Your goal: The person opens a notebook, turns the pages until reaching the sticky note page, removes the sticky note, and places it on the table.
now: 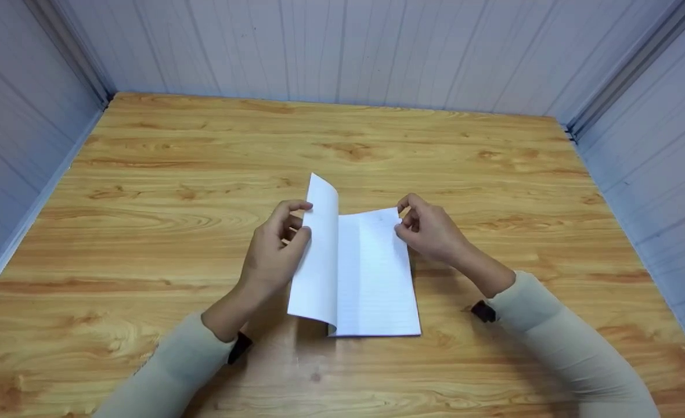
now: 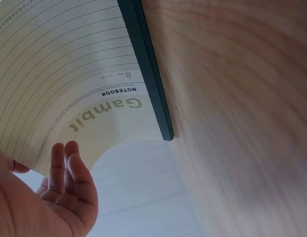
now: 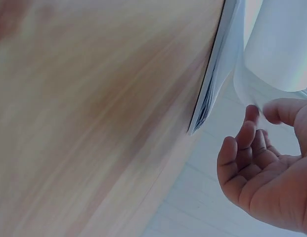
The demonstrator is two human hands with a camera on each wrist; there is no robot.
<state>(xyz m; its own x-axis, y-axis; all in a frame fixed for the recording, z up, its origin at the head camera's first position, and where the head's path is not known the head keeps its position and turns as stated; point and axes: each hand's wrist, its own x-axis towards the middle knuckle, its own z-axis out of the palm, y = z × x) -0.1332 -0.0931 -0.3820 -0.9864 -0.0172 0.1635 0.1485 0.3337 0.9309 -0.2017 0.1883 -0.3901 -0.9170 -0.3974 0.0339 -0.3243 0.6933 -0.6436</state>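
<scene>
Pinching curved white paper leaf (image 1: 321, 255) in left hand (image 1: 271, 251), lined white paper page (image 1: 380, 276) in right hand (image 1: 433, 231), apparently to part them.

We count one bench (image 1: 145, 174), bearing one notebook (image 1: 377, 278); how many leaves it has, we cannot tell. We see one left grip (image 1: 274, 247) and one right grip (image 1: 432, 229), plus one left sleeve (image 1: 174, 360) and one right sleeve (image 1: 574, 342). We find three walls: one far wall (image 1: 319, 46), one left wall (image 1: 11, 133) and one right wall (image 1: 656, 145), one along each of three bench edges.
</scene>
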